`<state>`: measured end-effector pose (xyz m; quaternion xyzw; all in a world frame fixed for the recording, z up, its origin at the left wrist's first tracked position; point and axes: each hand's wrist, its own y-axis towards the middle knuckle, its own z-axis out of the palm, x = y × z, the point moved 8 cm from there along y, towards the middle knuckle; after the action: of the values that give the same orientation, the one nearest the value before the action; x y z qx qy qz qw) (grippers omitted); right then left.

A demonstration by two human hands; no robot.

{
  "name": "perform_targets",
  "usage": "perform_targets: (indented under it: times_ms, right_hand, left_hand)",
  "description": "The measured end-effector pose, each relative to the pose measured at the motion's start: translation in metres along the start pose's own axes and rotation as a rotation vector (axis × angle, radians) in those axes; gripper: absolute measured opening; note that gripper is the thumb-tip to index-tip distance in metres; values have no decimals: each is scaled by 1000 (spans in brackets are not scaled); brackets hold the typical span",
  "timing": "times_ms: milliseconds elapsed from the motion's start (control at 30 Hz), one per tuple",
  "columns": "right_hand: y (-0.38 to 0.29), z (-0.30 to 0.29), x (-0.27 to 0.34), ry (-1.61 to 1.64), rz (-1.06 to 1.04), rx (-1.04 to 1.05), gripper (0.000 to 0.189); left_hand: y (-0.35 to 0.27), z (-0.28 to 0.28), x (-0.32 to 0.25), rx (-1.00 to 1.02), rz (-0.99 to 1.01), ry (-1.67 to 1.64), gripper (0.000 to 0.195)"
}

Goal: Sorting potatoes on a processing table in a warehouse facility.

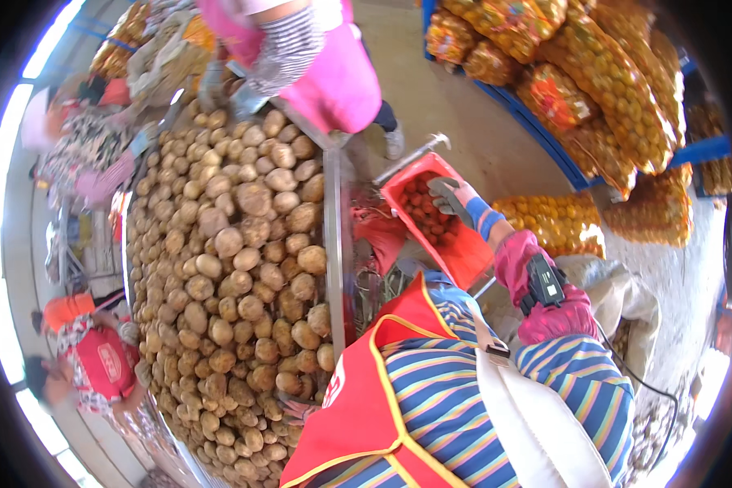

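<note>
My right hand (454, 198), in a grey and pink work glove, is over a red plastic crate (473, 244) that holds small round produce looking red through the crate's colour. Its fingers are bent downward, and their grip is unclear. My left hand (299, 407), also gloved, shows at the lower edge of a large heap of potatoes (244, 262), mostly hidden by my red apron (354, 390). Whether it holds a potato cannot be told. The potatoes lie on a sorting table with a metal rim (334, 244) between the heap and the crate.
A person in pink (341, 73) works with gloved hands at the table's top end. Other people (97, 366) stand along the far side. Filled mesh sacks (610, 79) are stacked behind a blue metal frame (524, 119), with another sack (549, 226) on the floor. A cable (640, 381) hangs behind my arm.
</note>
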<state>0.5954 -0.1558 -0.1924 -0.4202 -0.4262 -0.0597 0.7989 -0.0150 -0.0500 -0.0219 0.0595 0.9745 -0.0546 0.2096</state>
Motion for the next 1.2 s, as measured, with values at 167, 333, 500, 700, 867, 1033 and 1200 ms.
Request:
perform_targets:
  times_ms: [167, 333, 500, 700, 867, 1033, 1200]
  right_hand:
    - [-14, 72, 5, -280, -172, 154, 29]
    - [-63, 193, 46, -980, -779, 310, 47]
    - [-87, 268, 47, -1676, -962, 375, 75]
    - [-75, 326, 41, -1752, -892, 381, 87]
    - [-61, 388, 44, -1701, -844, 379, 93]
    - [-35, 429, 15, -1682, -785, 284, 78]
    - [-17, 469, 36, -1739, -809, 285, 70]
  left_hand:
    - [5, 55, -42, -40, 163, 72, 99]
    - [4, 70, -50, -155, 269, -19, 108]
    - [28, 68, -84, 68, 258, 433, 113]
    - [54, 52, -82, 47, 115, 392, 113]
    - [58, 64, -63, 179, 244, 216, 108]
    - [59, 89, -65, 613, 270, 774, 117]
    - [67, 62, -83, 321, 440, 105, 105]
